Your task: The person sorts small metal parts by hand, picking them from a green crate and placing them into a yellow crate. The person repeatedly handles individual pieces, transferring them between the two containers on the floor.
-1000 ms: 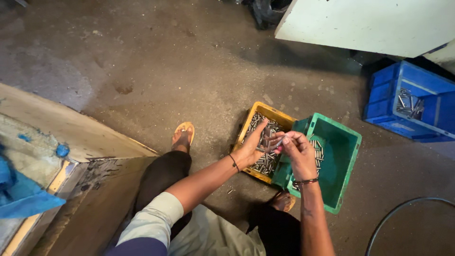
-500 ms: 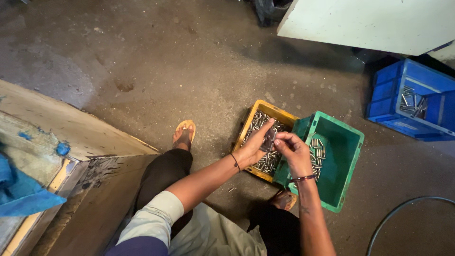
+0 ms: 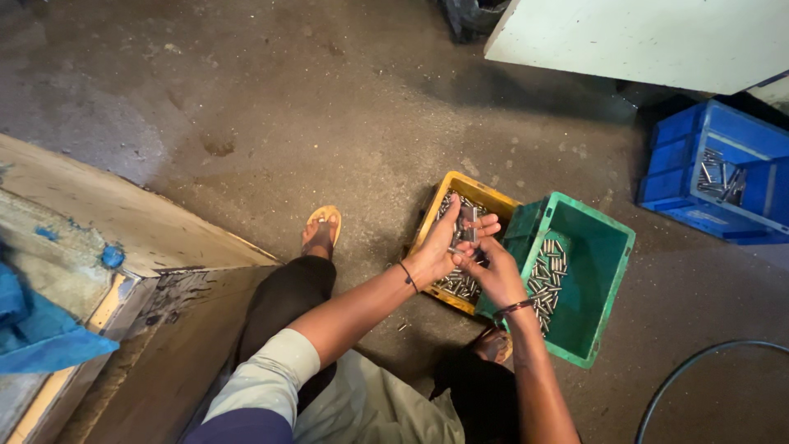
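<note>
Both hands, left (image 3: 436,253) & right (image 3: 493,275), fingers pinching metal pins (image 3: 468,224) over yellow bin (image 3: 485,194); green bin (image 3: 612,234) w/ pins.

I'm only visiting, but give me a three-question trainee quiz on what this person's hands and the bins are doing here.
1. True or false: both hands are over the yellow bin.
2. Which bin stands tilted? A yellow, B green, C blue.
3. What small parts fill the bins?

Key:
1. True: the left hand and right hand meet there, holding metal pins.
2. B, the green bin; the blue bin stands apart.
3. Short silvery metal pins.
</note>
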